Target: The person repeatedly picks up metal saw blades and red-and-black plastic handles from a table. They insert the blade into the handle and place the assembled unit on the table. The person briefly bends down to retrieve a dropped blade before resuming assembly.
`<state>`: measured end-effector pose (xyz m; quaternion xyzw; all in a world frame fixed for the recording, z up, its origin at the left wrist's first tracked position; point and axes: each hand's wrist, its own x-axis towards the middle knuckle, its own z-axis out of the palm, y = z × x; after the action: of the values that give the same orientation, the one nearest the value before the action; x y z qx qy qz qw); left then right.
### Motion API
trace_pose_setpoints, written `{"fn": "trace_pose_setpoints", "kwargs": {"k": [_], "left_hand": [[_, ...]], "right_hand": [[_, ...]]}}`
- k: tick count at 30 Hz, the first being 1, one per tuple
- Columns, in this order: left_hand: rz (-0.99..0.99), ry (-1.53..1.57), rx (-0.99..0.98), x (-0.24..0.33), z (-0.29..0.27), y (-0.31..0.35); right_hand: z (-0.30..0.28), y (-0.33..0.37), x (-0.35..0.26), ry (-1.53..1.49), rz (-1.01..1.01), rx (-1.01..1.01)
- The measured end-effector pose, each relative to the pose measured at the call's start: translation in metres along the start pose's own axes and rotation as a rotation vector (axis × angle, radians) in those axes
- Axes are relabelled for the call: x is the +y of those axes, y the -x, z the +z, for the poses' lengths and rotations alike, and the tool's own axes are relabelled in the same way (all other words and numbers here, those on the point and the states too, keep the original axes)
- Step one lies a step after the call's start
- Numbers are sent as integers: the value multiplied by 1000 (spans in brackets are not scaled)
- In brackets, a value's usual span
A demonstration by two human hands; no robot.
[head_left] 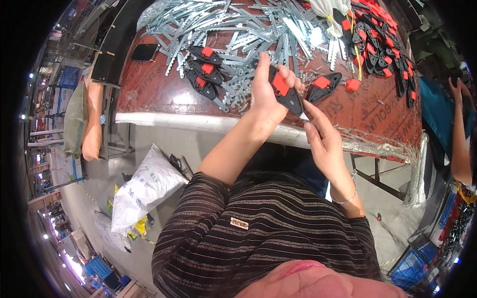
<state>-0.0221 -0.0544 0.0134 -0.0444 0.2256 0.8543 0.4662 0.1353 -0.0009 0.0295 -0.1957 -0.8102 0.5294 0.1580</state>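
My left hand point(266, 94) is wrapped round a black plastic plate point(292, 103), pointed at its lower end, with a red block point(280, 83) set in its middle. I hold it tilted above the near edge of the table. My right hand point(325, 141) is beside the pointed end, index finger stretched toward it and thumb apart; whether the fingertip touches cannot be made out. A similar black plate with a red block point(324, 85) lies just right of the held one. Several more such plates point(203, 74) lie left of my left hand. Small coil springs point(238, 94) are scattered behind the hands.
Notched metal strips point(233, 30) are heaped across the back of the red-brown table point(144, 94). Black plates with red blocks point(372, 49) pile up at the right. A loose red block point(353, 85) and a dark phone-like slab point(144, 52) lie on the table. Another person's arm point(459, 139) shows far right.
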Motion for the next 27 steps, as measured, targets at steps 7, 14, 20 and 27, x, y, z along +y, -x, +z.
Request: {"fn": "trace_pose_setpoints", "kwargs": {"k": [7,14,20,27], "left_hand": [[-3,-33,11,4,-8,10],[220,-130,-84,42,-17,15],[319,-197,-19,79,-19,17],[361,25,-9,102,-35,13]], "right_hand": [[15,-15,-1,-31,-87,-14],[37,-31,-14,211,-294,-8],[47,-58,-19,224,-399,-129],[52,-73,-21,-174,-177,-245]]}}
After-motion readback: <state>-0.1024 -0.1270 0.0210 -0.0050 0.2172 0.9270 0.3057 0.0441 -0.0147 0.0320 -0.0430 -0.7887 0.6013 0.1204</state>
